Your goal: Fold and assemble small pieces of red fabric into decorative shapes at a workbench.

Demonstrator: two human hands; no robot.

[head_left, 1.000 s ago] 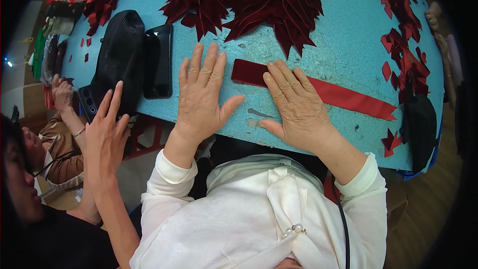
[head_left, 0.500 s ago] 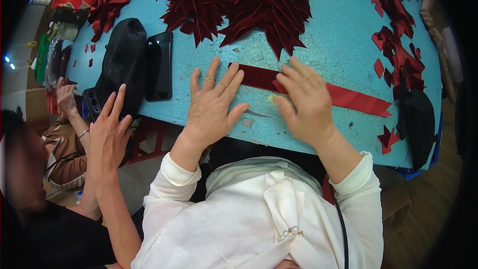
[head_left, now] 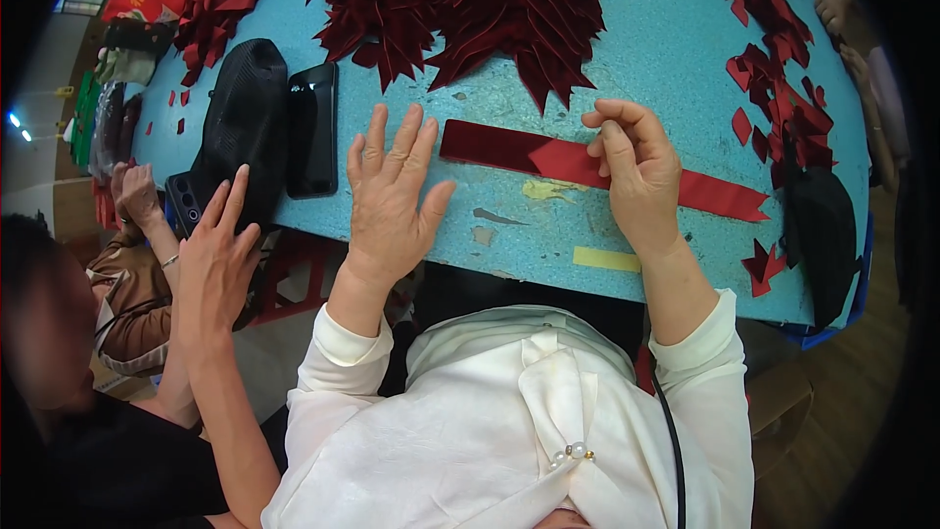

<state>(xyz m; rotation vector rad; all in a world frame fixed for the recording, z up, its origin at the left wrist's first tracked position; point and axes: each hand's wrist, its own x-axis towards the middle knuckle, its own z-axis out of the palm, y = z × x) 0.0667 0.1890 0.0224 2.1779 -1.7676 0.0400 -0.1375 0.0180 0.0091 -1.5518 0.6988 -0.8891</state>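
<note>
A red ribbon strip [head_left: 578,163] lies across the table in front of me. Its left part is dark velvet, its right part brighter and smoother, with a notched right end. My left hand [head_left: 389,194] is open and flat just left of the strip, its fingers spread and holding nothing. Over the middle of the strip is my right hand [head_left: 641,171], its fingers curled in and thumb close to the index finger. Whether anything is pinched there is hidden. A short yellow strip [head_left: 605,259] lies below the right hand, near the table edge.
Dark red cut ribbon pieces [head_left: 509,10] are heaped at the far side, with more red pieces [head_left: 774,108] along the right. Left are a phone [head_left: 312,132] and a black bag [head_left: 245,108]. Another person's hand [head_left: 217,255] rests beside them. A black pouch [head_left: 821,240] lies right.
My left hand has moved left, off the strip's left end. My right hand has shifted right and its fingers have curled in, uncovering the yellow strip and more of the ribbon.
</note>
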